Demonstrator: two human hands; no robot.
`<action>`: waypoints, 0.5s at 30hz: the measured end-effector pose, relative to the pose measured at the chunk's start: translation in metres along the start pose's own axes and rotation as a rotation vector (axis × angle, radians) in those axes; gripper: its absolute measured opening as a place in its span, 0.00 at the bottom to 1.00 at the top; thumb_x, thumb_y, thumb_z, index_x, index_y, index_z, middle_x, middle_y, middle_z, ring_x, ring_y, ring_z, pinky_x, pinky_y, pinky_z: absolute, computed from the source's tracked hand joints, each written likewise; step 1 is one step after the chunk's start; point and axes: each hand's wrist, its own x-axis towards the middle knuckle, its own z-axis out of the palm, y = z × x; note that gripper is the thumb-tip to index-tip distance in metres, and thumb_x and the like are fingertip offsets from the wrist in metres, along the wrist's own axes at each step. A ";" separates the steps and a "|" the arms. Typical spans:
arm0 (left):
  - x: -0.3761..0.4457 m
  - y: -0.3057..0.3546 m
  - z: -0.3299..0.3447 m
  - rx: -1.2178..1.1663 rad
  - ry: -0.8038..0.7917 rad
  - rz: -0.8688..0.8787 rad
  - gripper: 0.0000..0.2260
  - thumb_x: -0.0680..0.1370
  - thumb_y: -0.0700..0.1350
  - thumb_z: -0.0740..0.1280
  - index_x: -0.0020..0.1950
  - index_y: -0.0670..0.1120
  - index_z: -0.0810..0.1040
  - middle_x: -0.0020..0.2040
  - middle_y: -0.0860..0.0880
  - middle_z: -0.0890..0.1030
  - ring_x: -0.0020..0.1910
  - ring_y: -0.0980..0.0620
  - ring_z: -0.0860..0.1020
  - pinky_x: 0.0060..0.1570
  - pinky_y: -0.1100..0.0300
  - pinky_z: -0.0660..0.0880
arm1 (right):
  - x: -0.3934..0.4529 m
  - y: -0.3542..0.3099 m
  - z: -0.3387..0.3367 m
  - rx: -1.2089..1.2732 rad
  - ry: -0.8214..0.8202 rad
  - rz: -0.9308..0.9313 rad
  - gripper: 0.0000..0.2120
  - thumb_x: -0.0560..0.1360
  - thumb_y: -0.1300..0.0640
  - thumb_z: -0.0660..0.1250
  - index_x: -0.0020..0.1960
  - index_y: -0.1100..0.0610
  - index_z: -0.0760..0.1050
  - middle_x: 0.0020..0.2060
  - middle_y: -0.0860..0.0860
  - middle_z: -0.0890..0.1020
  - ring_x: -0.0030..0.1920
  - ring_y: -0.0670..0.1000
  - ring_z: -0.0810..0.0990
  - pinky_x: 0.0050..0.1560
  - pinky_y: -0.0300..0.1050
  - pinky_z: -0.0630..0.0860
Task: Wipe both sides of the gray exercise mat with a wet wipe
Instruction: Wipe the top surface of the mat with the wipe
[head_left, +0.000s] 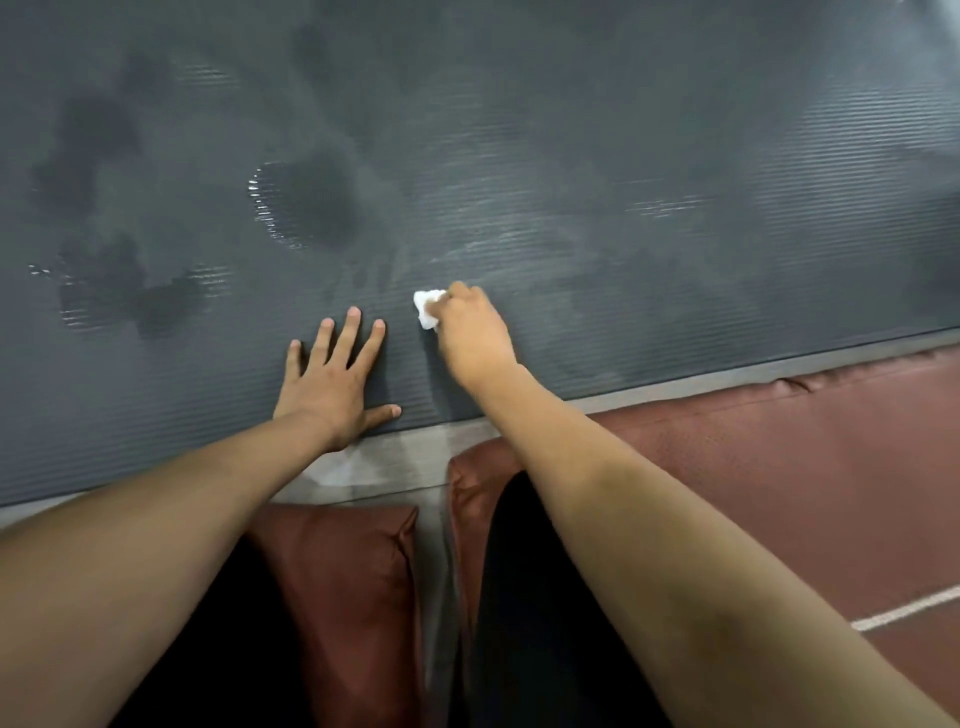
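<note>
Forearms reach over reddish-brown leather cushions (343, 587) to the ribbed gray exercise mat (571, 156), wet-streaked, near edge on pale floor (395, 457). Left hand (332, 384) flat, fingers spread; right hand (470, 332) pinches crumpled white wet wipe (427, 309).

brown cushions (353, 597), gray floor (384, 467), white line (904, 610)
</note>
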 end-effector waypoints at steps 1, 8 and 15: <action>0.000 0.000 0.000 -0.001 0.000 0.001 0.48 0.77 0.71 0.61 0.81 0.57 0.31 0.82 0.51 0.31 0.82 0.44 0.37 0.79 0.38 0.44 | 0.000 -0.001 -0.003 -0.003 -0.029 -0.072 0.15 0.77 0.63 0.59 0.59 0.52 0.78 0.52 0.55 0.75 0.54 0.56 0.73 0.49 0.48 0.71; 0.003 -0.001 0.005 0.015 -0.018 -0.001 0.47 0.77 0.73 0.58 0.80 0.57 0.29 0.81 0.50 0.30 0.82 0.43 0.36 0.79 0.37 0.43 | -0.029 0.143 -0.047 -0.085 0.117 0.302 0.12 0.78 0.62 0.63 0.57 0.55 0.82 0.48 0.61 0.75 0.50 0.64 0.76 0.49 0.51 0.71; 0.002 0.008 -0.002 0.011 -0.026 -0.047 0.48 0.77 0.70 0.62 0.81 0.56 0.32 0.82 0.50 0.32 0.82 0.42 0.39 0.78 0.38 0.49 | -0.027 0.029 -0.015 0.046 -0.062 0.058 0.09 0.76 0.55 0.66 0.53 0.52 0.83 0.48 0.58 0.79 0.50 0.62 0.80 0.45 0.47 0.72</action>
